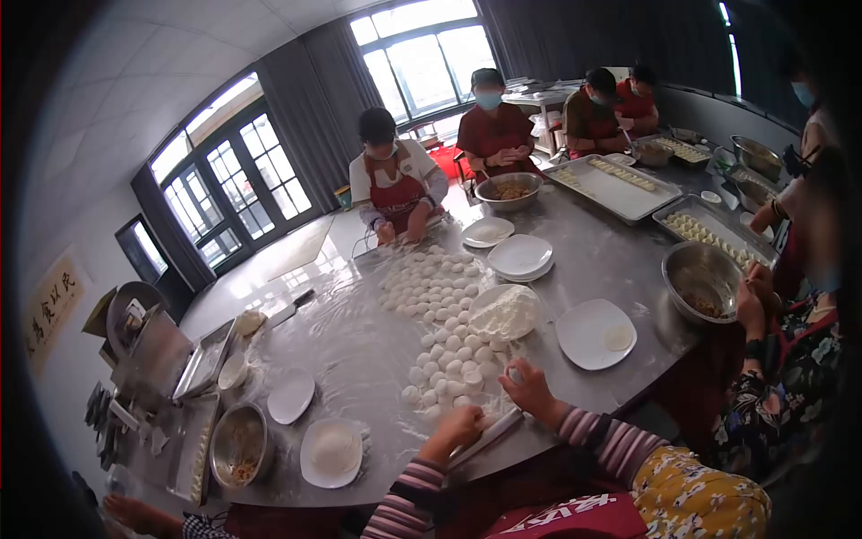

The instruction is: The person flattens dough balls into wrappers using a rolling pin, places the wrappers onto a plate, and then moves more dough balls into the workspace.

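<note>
At the near edge of the steel worktop [575, 269] we see our left hand [455, 429] lying on a wooden rolling pin [489, 436]. Its fingers bend over the pin, though we cannot tell whether they truly grip it or only press on it. The pin lies slanted on the worktop between our two hands. Our right hand [532, 388] is closed around a small dough piece [514, 374], pinched at the fingertips just above the worktop.

Just beyond our hands, the round dough pieces [440, 314] spread in a long floured band towards a co-worker in a red apron [395, 184], whose hands are down on the far end of the band. A plate heaped with flour [505, 312] sits beside the band, a white plate [595, 334] with one wrapper on it is to its right, and a metal bowl of filling [703, 280] stands further right.
</note>
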A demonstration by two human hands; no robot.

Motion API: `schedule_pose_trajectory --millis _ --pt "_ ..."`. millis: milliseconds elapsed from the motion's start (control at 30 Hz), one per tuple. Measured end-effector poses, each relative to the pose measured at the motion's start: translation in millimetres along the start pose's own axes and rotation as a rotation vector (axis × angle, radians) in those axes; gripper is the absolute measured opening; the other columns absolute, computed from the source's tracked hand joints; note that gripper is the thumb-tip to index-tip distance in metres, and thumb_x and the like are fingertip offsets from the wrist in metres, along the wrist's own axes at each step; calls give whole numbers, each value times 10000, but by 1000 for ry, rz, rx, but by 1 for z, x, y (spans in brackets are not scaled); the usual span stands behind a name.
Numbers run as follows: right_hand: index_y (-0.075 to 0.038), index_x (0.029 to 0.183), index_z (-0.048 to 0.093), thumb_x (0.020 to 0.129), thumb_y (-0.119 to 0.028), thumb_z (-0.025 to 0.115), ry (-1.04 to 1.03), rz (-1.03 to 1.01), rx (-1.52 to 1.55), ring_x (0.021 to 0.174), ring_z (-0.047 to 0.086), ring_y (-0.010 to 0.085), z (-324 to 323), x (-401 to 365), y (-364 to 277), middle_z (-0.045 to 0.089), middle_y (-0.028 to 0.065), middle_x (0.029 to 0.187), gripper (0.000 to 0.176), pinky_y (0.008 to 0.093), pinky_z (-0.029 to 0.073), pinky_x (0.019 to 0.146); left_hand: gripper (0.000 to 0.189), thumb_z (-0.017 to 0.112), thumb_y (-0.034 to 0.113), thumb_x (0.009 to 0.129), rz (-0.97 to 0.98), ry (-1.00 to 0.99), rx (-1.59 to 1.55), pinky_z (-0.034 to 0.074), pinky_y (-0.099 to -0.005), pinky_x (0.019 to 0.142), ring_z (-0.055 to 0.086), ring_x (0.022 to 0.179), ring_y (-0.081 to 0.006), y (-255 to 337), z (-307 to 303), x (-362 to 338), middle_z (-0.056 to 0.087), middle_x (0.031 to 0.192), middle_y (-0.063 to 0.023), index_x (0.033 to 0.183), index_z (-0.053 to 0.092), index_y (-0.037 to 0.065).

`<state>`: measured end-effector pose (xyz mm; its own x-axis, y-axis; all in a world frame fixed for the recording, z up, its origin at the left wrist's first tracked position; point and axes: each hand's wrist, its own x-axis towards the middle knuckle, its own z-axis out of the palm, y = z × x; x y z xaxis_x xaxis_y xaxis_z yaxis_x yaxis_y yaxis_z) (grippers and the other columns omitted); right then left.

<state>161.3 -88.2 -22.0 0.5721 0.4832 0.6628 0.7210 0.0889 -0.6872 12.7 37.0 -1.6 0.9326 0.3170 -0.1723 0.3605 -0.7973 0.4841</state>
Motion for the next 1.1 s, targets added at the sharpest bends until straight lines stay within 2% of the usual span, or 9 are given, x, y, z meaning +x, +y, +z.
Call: schedule_pose_trajectory --millis 100,167,400,633,700,733,833,900,1100 --pt "-77 899 508 734 -125 711 7 -98 -55 662 591 399 -32 -22 -19 577 172 731 266 432 465 529 193 587 214 786 120 -9 42 459 -430 677 608 771 -362 -8 4 -4 631 813 -205 818 638 30" --pt "-75 900 506 733 -108 708 7 -14 11 663 592 400 -43 -28 -31 577 172 733 265 432 468 531 175 584 182 787 21 20 -191 455 -418 668 611 773 -358 -6 3 -13 626 817 -216 796 619 11" --pt "-71 926 494 749 -154 697 5 -21 13 656 583 426 13 18 2 574 204 673 282 445 463 524 194 562 184 816 28 55 -137 451 -437 694 593 791 -398 7 1 5 614 834 -237 833 607 -4" --pt "-59 908 524 756 -160 686 5 12 10 636 582 405 -38 -32 -20 566 190 693 244 454 450 505 196 572 186 779 70 43 -164 445 -447 685 587 778 -399 -3 6 -7 595 789 -238 839 599 1" --pt "-56 933 527 761 -162 677 -30 -361 -354 628 576 391 -34 -28 -9 559 187 723 252 449 446 502 198 570 179 774 35 10 -243 442 -447 683 586 774 -402 1 5 -14 588 780 -247 840 591 -6" --pt "-50 947 521 763 -155 669 22 -209 -97 635 569 404 -25 -12 -17 561 207 758 258 457 444 510 210 573 185 781 54 26 -201 439 -447 678 581 768 -410 2 5 -13 584 780 -258 834 582 -17" --pt "-46 947 518 765 -155 667 24 -125 -119 648 565 420 14 7 8 566 218 776 259 463 448 527 224 580 192 785 22 177 -126 440 -445 677 579 760 -415 2 10 -2 583 777 -263 835 584 -26" --pt "-39 944 512 763 -158 671 44 -46 49 661 560 436 13 17 2 566 236 791 268 470 454 544 227 574 193 793 19 89 -171 442 -445 682 578 767 -420 11 2 3 582 777 -266 837 586 -29" --pt "-46 920 513 743 -122 704 -64 -178 -231 584 588 353 -44 -37 -21 528 112 819 271 424 468 523 201 556 164 794 127 70 -173 444 -428 704 588 796 -398 -5 8 -5 588 813 -266 856 596 -23"
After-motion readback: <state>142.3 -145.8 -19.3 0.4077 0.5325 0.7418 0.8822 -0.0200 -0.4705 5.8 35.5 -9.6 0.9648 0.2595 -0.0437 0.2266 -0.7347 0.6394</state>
